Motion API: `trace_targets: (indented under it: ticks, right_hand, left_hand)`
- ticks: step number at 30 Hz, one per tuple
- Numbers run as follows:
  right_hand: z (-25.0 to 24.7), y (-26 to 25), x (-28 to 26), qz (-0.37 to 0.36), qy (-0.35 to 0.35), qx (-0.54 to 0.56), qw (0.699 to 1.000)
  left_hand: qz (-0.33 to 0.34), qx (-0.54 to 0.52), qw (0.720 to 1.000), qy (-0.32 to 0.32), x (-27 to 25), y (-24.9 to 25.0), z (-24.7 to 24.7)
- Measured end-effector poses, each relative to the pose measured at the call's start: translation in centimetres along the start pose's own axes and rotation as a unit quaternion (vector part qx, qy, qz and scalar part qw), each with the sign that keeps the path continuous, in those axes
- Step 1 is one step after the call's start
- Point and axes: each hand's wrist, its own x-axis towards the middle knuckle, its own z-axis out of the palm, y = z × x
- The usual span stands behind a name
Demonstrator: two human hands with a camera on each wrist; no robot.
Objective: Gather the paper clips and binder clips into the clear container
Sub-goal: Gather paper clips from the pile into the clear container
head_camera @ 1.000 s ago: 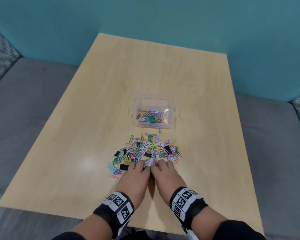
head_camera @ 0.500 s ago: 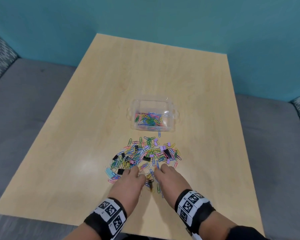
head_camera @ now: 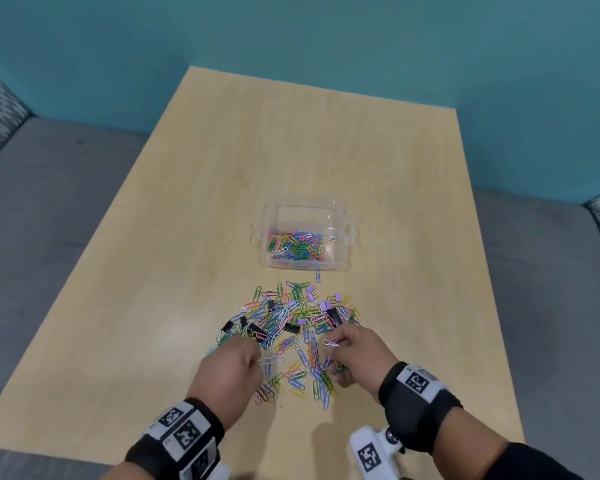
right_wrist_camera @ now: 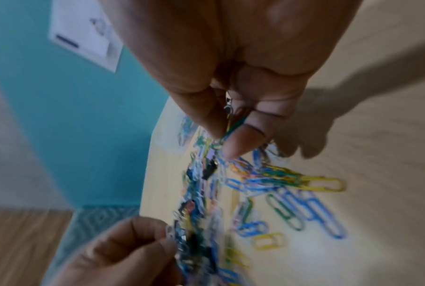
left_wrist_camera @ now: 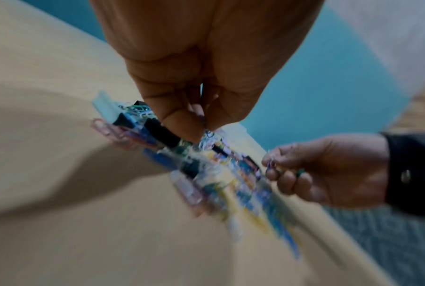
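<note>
**While both hands pinch clips, most of the pile waits on the counter**

Though the clear container [head_camera: 303,237] near the counter's [head_camera: 187,237] middle already holds a layer of paper clips, far more paper clips [head_camera: 291,327] and the black binder clips [head_camera: 334,315] lie scattered between it and the near edge. The left hand [head_camera: 230,368] and right hand [head_camera: 359,358] each curl around a small pinch of clips. Roughly a third seems done.

No readable text anywhere; wristbands [head_camera: 184,432] carry black-and-white square marker codes only; wall sheet [right_wrist_camera: 86,34] print too blurred.
</note>
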Motion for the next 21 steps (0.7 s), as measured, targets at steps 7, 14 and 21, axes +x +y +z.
trace_targets:
  ticks: [7, 14, 21]
  right_hand:
    - [-0.6, -7.3, 1.2, -0.015, -0.057, 0.216, 0.975]
    - [0.2, -14.8, 4.2, -0.078, 0.013, 0.261, 0.962]
    - [-1.3, -13.2, 1.9, -0.109, 0.018, 0.163, 0.981]
  left_hand:
    - [-0.061, -0.211, 0.975, 0.02, 6.4, 4.0, -4.9]
    - [-0.077, -0.273, 0.957, 0.061, 14.5, 7.4, -7.0]
    - [-0.053, -0.268, 0.96, 0.061, 11.7, 6.8, -7.3]
